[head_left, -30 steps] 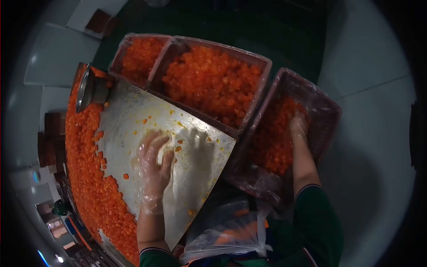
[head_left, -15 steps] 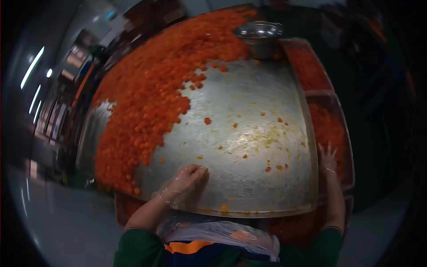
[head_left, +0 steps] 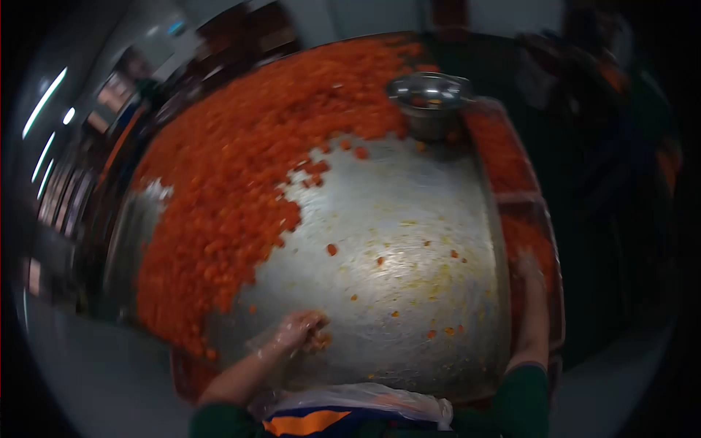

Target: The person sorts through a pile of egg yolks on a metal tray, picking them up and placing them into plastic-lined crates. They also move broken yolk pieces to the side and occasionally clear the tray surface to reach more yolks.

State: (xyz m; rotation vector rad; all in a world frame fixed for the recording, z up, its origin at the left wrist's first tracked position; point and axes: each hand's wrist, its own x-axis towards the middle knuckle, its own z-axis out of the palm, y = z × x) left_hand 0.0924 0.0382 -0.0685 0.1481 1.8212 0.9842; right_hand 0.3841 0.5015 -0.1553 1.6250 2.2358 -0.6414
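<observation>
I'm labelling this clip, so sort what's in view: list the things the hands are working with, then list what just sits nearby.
In hand:
- left hand, in a thin plastic glove, on the metal table by a few orange pieces
- right hand, over the crate of orange pieces at the table's right edge

Nearby:
- big orange heap
- steel bowl
- far crate

The big round tabletop (head_left: 409,219) is bare brushed metal, dull grey, scuffed and smeared with wet sheen. The small steel bowl (head_left: 429,98) is shinier and smooth. The heap of orange pieces (head_left: 241,168) looks glossy and moist. Thin clear crinkly plastic is worn as a glove on the left hand (head_left: 296,332); similar film (head_left: 365,400) is seen over the green cloth top (head_left: 522,401).
</observation>
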